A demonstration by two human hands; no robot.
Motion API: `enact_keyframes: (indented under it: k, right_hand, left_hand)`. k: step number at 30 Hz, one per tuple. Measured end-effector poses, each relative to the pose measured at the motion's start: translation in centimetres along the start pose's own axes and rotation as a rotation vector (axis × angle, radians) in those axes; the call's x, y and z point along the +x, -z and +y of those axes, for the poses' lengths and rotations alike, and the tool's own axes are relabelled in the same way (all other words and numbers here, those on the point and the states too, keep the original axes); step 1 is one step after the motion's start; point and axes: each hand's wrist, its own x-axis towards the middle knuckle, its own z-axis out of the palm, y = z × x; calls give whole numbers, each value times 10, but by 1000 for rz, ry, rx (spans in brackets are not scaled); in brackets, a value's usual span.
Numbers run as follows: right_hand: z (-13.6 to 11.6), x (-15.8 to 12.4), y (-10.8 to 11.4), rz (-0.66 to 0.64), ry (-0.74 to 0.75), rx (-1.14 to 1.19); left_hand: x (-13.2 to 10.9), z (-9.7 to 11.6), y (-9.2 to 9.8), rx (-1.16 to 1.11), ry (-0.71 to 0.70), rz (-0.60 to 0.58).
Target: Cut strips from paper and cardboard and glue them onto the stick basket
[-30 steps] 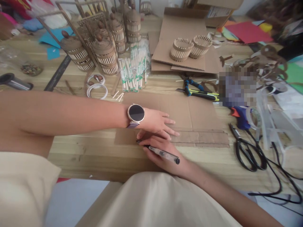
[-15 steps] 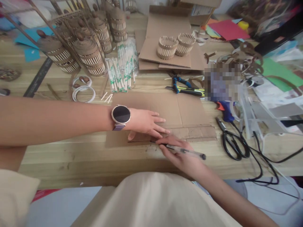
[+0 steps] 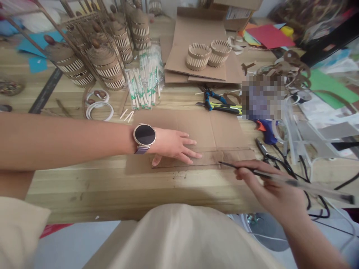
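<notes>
Fabric [image 3: 182,239] in pale beige fills the nearest part of the view, below the edge of the wooden table [image 3: 112,186]. Just past that edge lies a cardboard sheet [image 3: 196,125].

At the sheet's near right corner, the right hand [image 3: 276,190] is closed around a pen [image 3: 283,180]. The pen's tip points at a narrow cardboard strip [image 3: 238,155] lying along the sheet's near edge. Blur hides whether the tip touches it.

On the sheet's near left part, the left hand [image 3: 172,145], with a watch [image 3: 144,135] at the wrist, lies flat with fingers spread and fingertips on the strip. A dark line [image 3: 185,167] runs along the strip's near edge, from the thumb to near the pen tip.

The left hand bears on the strip's left end only. The right end looks free, so a sideways push from the pen could swing it and send any mark crooked. The pen also seems to be held far back from its tip, which could let it skid.

Just right of the sheet, scissors [image 3: 263,148] and black cables [image 3: 322,209] lie under and around the right wrist, and a wide sweep could snag them. Beyond the sheet's far edge are blue pliers [image 3: 209,101] and a yellow knife [image 3: 224,108]. Farther back are chopstick packets [image 3: 143,87], then open baskets [image 3: 207,54] and lidded jars [image 3: 106,65] made of sticks. A forearm reaching across might topple those.
</notes>
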Motion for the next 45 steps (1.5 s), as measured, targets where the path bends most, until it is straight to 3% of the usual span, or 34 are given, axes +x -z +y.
enact_keyframes:
  k: [6, 10, 14, 18, 24, 29, 33, 40, 45]
  right_hand:
    - [-57, 21, -59, -296, 161, 343]
    - [-69, 27, -88, -389, 310, 439]
    - [-74, 33, -102, -426, 383, 466]
    - [-78, 38, -107, -421, 435, 498]
    - [-86, 41, -113, -419, 465, 498]
    - [-87, 42, -116, -375, 507, 505]
    - [-78, 38, -106, -404, 419, 465]
    - [-64, 27, -90, -365, 271, 419]
    - [-75, 31, -99, -435, 381, 499]
  left_hand:
    - [1, -5, -10, 31, -73, 113]
    - [2, -10, -18, 71, -102, 186]
    - [3, -13, -23, 170, -151, 214]
    - [3, -9, -19, 180, -116, 179]
    - [-1, 6, 0, 124, 21, -37]
    - [-2, 3, -6, 146, -36, 58]
    - [-1, -3, -12, 94, -82, 168]
    - [-1, 1, -2, 79, -24, 13]
    - [0, 1, -5, 34, -22, 100]
